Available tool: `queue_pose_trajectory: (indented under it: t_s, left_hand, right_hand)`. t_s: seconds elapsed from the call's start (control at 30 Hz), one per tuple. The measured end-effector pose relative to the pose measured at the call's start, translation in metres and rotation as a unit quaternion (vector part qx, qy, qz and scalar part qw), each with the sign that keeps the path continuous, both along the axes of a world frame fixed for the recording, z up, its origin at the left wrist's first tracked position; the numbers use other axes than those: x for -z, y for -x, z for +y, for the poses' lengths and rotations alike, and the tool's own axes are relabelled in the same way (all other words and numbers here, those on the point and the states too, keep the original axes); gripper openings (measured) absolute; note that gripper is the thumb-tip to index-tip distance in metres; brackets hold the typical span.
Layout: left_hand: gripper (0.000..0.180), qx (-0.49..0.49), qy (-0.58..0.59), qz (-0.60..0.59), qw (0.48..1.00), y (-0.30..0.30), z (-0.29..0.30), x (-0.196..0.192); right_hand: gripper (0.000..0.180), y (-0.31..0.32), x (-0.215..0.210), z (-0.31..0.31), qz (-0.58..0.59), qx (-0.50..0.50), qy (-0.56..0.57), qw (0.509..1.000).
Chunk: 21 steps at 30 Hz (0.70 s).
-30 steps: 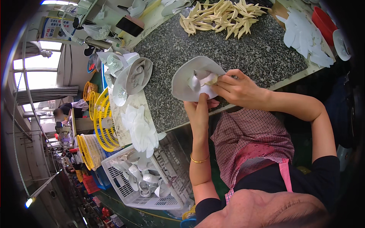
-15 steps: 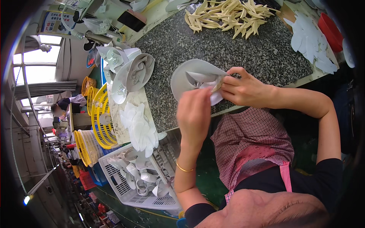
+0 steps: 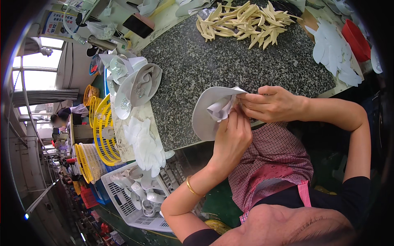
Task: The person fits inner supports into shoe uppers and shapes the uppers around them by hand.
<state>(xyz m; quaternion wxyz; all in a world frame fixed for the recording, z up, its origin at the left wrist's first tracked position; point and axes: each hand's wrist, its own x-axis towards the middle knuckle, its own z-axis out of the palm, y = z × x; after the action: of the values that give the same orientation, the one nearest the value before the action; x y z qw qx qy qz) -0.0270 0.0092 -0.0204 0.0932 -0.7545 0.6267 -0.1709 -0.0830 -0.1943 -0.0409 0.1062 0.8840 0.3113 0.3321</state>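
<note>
A round pale grey fabric piece with a folded white insert lies at the near edge of the speckled granite worktop. My left hand pinches the insert's lower side, its fingers pressed on the fabric. From the right, my right hand grips the piece's upper right edge. Both hands touch each other over the piece.
A heap of cream leaf-shaped pieces lies at the far side. White cut shapes and a red bowl sit at the right. Finished grey pieces, white cut-outs, yellow baskets and a white crate stand to the left.
My left hand rose from under the piece to its front and now pinches the white insert. The piece has shifted slightly toward me, and my right hand stayed on its edge.
</note>
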Motion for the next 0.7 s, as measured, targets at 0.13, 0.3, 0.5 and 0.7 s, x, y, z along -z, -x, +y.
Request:
queue_pose_trajectory:
  t_s: [0.13,0.3,0.5,0.7]
  left_hand:
    - [0.031,-0.047,-0.008,0.019,0.999,0.000,-0.008,-0.007]
    - [0.005,-0.039,-0.003,-0.010,0.999,0.004,-0.016,0.002]
    - [0.024,-0.039,-0.035,-0.060,0.997,0.012,-0.015,0.003]
    - [0.036,-0.049,-0.063,-0.053,0.995,0.017,-0.015,0.000]
  right_hand:
    - [0.018,-0.004,-0.005,-0.013,-0.003,0.031,0.040,0.999]
    - [0.013,0.007,-0.002,-0.012,0.125,0.101,-0.013,0.987]
    - [0.017,0.009,-0.008,-0.023,0.314,0.107,-0.191,0.924]
    - [0.036,0.015,0.007,-0.008,0.144,0.039,-0.154,0.977]
